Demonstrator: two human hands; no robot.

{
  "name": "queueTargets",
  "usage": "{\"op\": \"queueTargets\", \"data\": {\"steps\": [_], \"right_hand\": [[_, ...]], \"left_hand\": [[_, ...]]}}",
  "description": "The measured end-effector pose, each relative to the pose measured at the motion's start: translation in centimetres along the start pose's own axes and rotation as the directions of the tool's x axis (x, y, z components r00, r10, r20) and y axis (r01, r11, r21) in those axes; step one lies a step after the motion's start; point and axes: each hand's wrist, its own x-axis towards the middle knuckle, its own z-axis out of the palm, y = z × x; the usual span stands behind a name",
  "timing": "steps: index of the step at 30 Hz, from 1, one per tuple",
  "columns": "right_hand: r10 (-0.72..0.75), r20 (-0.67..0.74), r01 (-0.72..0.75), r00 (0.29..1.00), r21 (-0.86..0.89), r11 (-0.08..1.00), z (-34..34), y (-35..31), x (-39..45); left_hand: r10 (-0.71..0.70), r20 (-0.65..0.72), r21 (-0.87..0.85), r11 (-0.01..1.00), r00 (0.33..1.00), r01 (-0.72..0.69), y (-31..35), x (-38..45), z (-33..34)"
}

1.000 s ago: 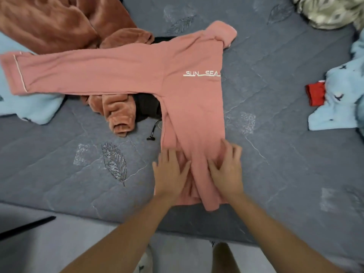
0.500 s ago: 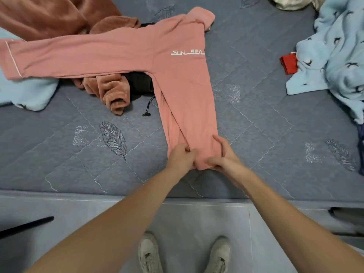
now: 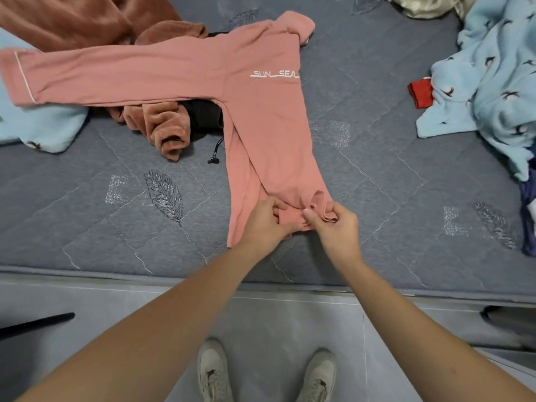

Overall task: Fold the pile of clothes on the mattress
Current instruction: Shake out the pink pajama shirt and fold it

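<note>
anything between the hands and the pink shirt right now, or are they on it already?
Nothing visible in the way. The left hand and the right hand both already pinch the bunched hem of the pink shirt, at the near edge of the mattress. Its long sleeve lies across the brown fleece.

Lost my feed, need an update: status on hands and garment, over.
Left hand and right hand both pinching hem of pink long-sleeved SUN SEA top. Top half-folded on grey quilted mattress. Sleeve overlies brown fleece garment.
</note>
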Motion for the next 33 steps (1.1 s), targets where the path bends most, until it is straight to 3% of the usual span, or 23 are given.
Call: {"op": "queueTargets", "data": {"steps": [2,4,9,13,16,20,26,29,33], "right_hand": [[0.010,0.007,-0.010,1.000,-0.035,0.999,0.1,-0.4,0.4],[-0.014,0.050,0.018,0.999,-0.084,0.996,0.3,-0.3,0.8],[-0.070,0.099,0.079,0.993,-0.086,0.993,0.1,-0.6,1.3],[-0.087,0.116,0.100,0.989,-0.110,0.989,-0.6,-0.1,1.3],[-0.114,0.138,0.135,0.984,-0.150,0.979,-1.2,0.3,1.2],[-0.134,0.137,0.157,0.981,-0.173,0.972,-1.4,0.5,1.3],[-0.063,0.020,0.066,0.998,-0.184,0.981,-1.4,0.9,1.4],[-0.018,-0.091,0.006,0.996,-0.133,0.991,-1.4,1.0,1.8],[-0.043,-0.222,0.008,0.974,-0.156,0.988,-1.8,0.6,1.8]], "left_hand": [[0.082,-0.054,0.255,0.965,0.995,-0.066,-0.2,0.8,0.6],[0.165,-0.041,0.375,0.916,0.985,-0.138,0.0,1.1,1.0],[0.219,-0.090,0.298,0.937,0.971,-0.184,0.1,1.3,1.7],[0.252,-0.032,0.297,0.927,0.967,-0.231,-0.1,1.3,1.9],[0.232,0.013,0.179,0.956,0.973,-0.231,0.9,1.5,1.9],[0.146,-0.082,0.039,0.989,0.986,-0.144,2.0,3.0,2.2],[0.168,-0.149,-0.015,0.985,0.974,-0.172,2.1,2.9,0.8],[0.247,-0.213,0.044,0.969,0.945,-0.243,2.0,2.1,-1.0],[0.461,-0.251,0.322,0.869,0.852,-0.375,0.7,0.4,-3.6]]}}
